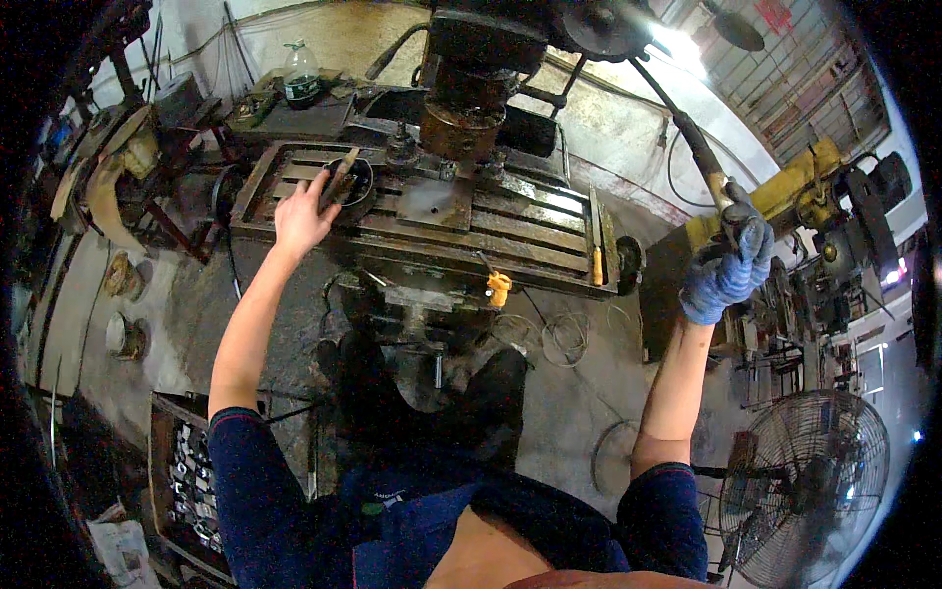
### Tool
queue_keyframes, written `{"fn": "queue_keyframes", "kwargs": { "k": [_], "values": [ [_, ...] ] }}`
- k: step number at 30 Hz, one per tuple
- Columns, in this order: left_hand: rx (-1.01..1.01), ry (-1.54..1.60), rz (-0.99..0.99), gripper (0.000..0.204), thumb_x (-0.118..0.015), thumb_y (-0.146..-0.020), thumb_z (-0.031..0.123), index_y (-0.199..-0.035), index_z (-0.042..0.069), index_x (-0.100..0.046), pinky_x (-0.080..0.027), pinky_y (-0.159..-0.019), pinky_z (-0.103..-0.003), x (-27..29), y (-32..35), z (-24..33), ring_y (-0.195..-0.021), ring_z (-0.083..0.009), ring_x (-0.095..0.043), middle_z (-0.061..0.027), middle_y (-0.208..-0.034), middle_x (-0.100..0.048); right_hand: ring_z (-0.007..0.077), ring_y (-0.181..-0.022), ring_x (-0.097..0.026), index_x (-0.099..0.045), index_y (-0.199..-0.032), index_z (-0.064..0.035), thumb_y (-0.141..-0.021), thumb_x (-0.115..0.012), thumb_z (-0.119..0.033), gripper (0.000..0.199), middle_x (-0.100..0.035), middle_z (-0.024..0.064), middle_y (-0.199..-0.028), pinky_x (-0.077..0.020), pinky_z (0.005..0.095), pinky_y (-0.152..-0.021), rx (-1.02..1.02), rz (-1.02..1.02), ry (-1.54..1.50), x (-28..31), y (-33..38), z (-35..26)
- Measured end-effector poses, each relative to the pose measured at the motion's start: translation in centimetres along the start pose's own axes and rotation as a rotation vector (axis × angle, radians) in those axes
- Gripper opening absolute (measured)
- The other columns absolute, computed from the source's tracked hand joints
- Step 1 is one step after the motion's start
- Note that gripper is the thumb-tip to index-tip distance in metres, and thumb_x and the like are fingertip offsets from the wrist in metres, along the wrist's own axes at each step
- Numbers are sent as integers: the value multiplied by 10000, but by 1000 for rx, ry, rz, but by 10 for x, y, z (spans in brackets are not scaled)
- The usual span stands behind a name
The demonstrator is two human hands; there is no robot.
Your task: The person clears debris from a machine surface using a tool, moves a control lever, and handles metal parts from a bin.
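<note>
My bare left hand (pixel 302 211) reaches over the left end of the slotted machine table. Its fingers are closed round a brush (pixel 348 162) with a light wooden end pointing up, held over a round dark pot (pixel 365 187). The brush's lower end is hidden by the fingers and the pot. At the right, my right hand (pixel 728 260), in a blue glove, is wrapped round the end of a long lever (pixel 699 147) that slopes down from the machine head. Under the spindle (pixel 456 123), a flat metal plate (pixel 432 203) lies on the machine table (pixel 540 236).
A yellow-handled tool (pixel 498 288) sits at the table's front edge. A clear bottle (pixel 301 74) stands behind. At the lower left is a box of small metal parts (pixel 167 491). A fan (pixel 805 491) stands lower right, and a coiled cable (pixel 566 339) lies on the floor.
</note>
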State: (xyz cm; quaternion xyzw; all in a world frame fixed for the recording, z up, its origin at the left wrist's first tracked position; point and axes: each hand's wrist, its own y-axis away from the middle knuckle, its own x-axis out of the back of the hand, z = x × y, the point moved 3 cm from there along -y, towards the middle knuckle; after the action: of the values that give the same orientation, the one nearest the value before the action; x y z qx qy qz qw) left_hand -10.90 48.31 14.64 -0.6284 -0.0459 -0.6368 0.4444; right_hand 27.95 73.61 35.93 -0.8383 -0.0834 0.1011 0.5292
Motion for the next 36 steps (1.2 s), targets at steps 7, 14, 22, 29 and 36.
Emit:
{"fn": "queue_keyframes", "kwargs": {
  "k": [7, 14, 22, 29, 36],
  "values": [
    [-116, 70, -26, 334, -549, -793, 149, -1110, 44, -535, -453, -685, -433, -19, 1, -35, -772, -352, -575, -173, -919, -589, 115, -737, -477, -579, -829, -11, -852, -498, -211, 218, -567, 44, -796, -358, 236, -713, -6, 64, -61, 1, -9, -1],
    [72, 328, 48, 249, -532, -817, 169, -991, 0, -592, -458, -638, -387, 4, 2, -26, -707, -325, -586, -160, -810, -611, 92, -688, -441, -566, -802, -26, -851, -503, -234, 223, -541, 20, -764, -337, 242, -658, 18, 89, -53, -1, -5, -2],
    [172, 697, -54, 271, -503, -848, 195, -1017, 3, -592, -465, -656, -349, -42, -26, 56, -739, -277, -622, -164, -827, -635, 153, -723, -554, -577, -819, -9, -864, -442, -275, 301, -611, 100, -852, -433, 261, -681, -52, 80, 31, 11, 4, 15],
    [241, 711, 72, 267, -512, -832, 207, -990, 17, -610, -460, -737, -389, -89, -55, 93, -844, -339, -595, -200, -863, -617, 223, -893, -555, -594, -807, 2, -855, -510, -260, 279, -622, 179, -929, -353, 336, -852, -79, 57, -81, -2, 7, 0],
    [273, 699, 15, 263, -521, -821, 199, -1011, 43, -614, -461, -754, -376, -103, -45, 100, -871, -324, -595, -178, -898, -622, 194, -860, -542, -595, -793, 14, -859, -505, -288, 322, -623, 140, -880, -353, 307, -812, -51, 83, 62, 1, 17, 4]
  ]
}}
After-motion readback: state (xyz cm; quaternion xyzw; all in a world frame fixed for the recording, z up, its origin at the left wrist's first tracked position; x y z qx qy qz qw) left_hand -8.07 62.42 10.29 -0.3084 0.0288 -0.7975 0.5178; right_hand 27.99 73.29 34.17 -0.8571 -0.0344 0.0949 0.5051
